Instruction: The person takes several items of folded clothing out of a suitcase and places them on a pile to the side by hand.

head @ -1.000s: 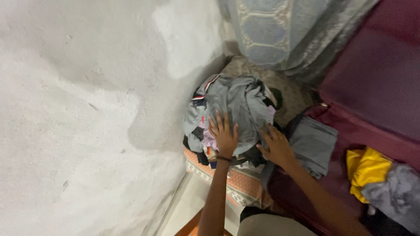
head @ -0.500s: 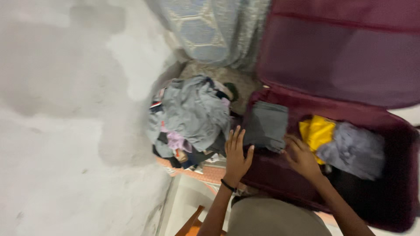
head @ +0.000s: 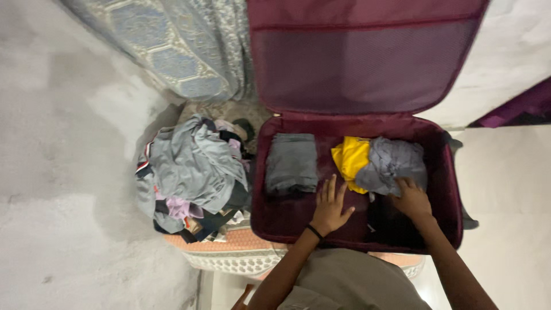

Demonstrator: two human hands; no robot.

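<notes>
Dim, soft indoor light, slightly hazy picture

No glare; the wall [head: 69, 143] shows pale patches and a soft shadow beside the clothes pile [head: 192, 172], the suitcase [head: 287, 221] interior falls dark near its front, and fine detail is mildly smeared throughout.

You see no packages, labels, signs or screens here; only cloth and luggage fill the view.
</notes>
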